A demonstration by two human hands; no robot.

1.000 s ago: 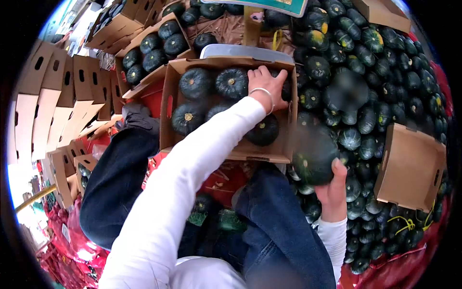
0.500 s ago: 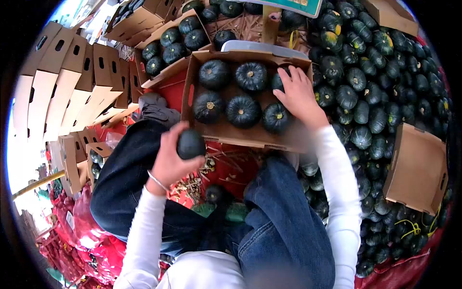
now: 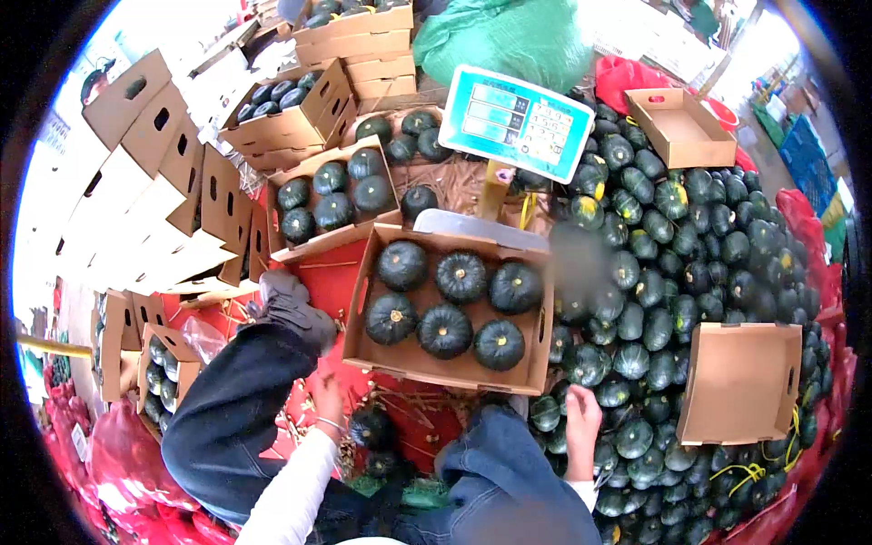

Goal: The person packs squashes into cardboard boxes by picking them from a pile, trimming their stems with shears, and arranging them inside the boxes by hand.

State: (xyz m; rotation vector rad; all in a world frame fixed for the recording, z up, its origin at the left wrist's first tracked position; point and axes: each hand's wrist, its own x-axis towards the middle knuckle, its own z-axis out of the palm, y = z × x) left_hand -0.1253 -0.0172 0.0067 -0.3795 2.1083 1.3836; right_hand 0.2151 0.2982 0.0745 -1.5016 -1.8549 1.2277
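Observation:
A cardboard box (image 3: 361, 350) holds dark green pumpkins in two rows of three, and sits on a scale whose grey platform edge (image 3: 481, 229) shows behind it. My left hand (image 3: 329, 400) is low at the box's front left, its fingers smeared by motion. Just right of it, a dark pumpkin (image 3: 371, 427) rests on the littered red floor. My right hand (image 3: 582, 425) is beside the box's front right corner, over the pumpkin pile; its fingers look extended and no object shows in it.
The scale's display (image 3: 518, 123) stands behind the box. A second box of pumpkins (image 3: 341, 241) is at the back left, near stacked cartons (image 3: 218, 200). A large pumpkin pile (image 3: 658, 318) fills the right, with an empty carton (image 3: 740, 386) on it.
The view has tilted up. My left hand has moved away from the small pumpkin it held, and another pumpkin shows on the floor. My right hand has left the box's back right pumpkin.

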